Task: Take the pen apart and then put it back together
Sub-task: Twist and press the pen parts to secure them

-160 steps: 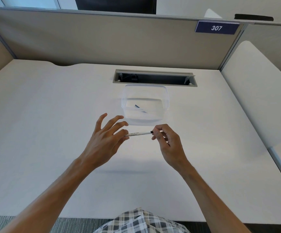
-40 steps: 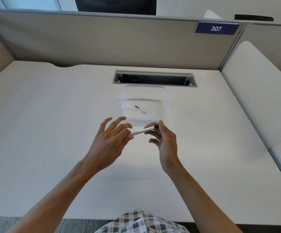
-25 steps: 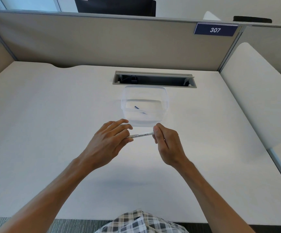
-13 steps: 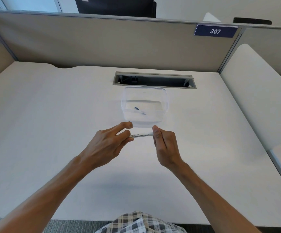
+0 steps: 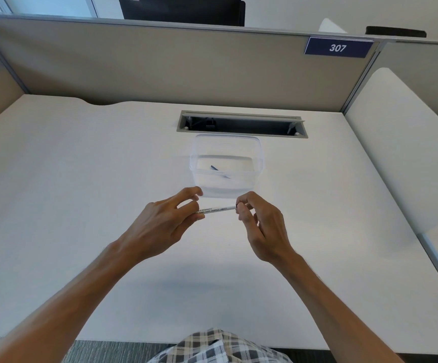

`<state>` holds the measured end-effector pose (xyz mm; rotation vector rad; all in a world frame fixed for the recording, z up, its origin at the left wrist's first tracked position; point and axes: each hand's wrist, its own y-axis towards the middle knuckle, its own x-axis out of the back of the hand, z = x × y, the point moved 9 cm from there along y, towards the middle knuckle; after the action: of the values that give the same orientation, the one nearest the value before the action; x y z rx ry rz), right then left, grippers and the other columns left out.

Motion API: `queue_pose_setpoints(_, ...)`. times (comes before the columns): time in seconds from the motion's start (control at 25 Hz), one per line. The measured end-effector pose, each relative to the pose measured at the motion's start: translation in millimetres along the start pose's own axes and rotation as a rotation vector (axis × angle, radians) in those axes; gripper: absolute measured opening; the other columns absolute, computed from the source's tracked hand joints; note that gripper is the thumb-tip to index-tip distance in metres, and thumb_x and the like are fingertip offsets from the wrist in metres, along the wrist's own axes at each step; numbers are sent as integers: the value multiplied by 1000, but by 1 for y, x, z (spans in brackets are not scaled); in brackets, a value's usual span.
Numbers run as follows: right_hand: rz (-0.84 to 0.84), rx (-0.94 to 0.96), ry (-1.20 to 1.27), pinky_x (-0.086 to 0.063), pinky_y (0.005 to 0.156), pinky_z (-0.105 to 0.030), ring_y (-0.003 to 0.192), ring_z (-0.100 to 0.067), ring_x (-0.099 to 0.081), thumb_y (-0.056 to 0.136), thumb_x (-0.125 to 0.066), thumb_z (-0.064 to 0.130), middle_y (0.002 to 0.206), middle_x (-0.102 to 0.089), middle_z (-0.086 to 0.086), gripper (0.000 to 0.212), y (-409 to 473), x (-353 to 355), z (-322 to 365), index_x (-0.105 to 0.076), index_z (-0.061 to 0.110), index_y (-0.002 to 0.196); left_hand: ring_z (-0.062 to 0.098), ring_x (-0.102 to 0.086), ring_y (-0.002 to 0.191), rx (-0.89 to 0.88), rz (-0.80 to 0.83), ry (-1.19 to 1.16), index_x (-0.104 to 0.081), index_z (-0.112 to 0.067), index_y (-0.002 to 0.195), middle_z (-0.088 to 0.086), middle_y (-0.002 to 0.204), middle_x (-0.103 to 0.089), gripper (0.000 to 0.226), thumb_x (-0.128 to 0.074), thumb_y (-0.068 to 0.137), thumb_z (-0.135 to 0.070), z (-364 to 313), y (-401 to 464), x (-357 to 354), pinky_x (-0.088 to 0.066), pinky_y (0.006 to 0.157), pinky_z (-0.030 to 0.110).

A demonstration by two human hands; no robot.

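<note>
A thin white pen (image 5: 216, 209) with black print along its barrel is held level above the desk between both hands. My left hand (image 5: 160, 222) pinches its left end with thumb and fingers. My right hand (image 5: 261, 222) grips the right end, where a small black tip shows at my fingertips. Just behind the pen stands a clear plastic box (image 5: 258, 155); a dark blue pen part (image 5: 214, 167) lies inside it beside a pale piece that is hard to make out.
The white desk (image 5: 81, 192) runs back to a beige partition (image 5: 160, 64). An open cable slot (image 5: 241, 124) lies just behind the box. A white side panel (image 5: 396, 153) rises on the right. The front desk edge is near my plaid clothing (image 5: 218, 347).
Over the last seconds my right hand turned at the pen's right end and closed its grip there. My left fingers curled in onto the barrel. The pen stayed in front of the box.
</note>
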<state>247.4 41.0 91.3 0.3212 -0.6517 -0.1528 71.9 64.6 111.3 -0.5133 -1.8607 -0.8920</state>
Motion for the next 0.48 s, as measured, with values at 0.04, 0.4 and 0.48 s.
queue_pose_setpoints(0.04, 4, 21, -18, -46, 59, -34, 69, -14, -55, 99, -42, 30, 81, -55, 12, 17, 0, 1, 1, -52, 22, 88, 19, -45, 59, 1, 6, -1, -53, -16, 91, -5, 131, -52, 28, -38, 103, -36, 0, 0, -1, -46, 46, 38)
queue_pose_setpoints(0.4, -4, 43, 131, -42, 68, -31, 83, -10, -51, 101, -37, 27, 108, -47, 1, 33, 2, -6, 2, -54, 6, 81, 31, -49, 125, -76, -59, 39, -58, -7, 85, 14, 140, -49, 31, -46, 103, -30, -8, 7, 7, -50, 85, 39)
queue_pose_setpoints(0.48, -3, 31, 148, -41, 68, -29, 82, -9, -51, 101, -38, 26, 106, -47, 2, 32, 2, -7, 3, -53, 7, 80, 33, -48, 121, -97, -51, 60, -59, -7, 85, 17, 137, -50, 29, -48, 102, -28, -10, 8, 7, -45, 95, 43)
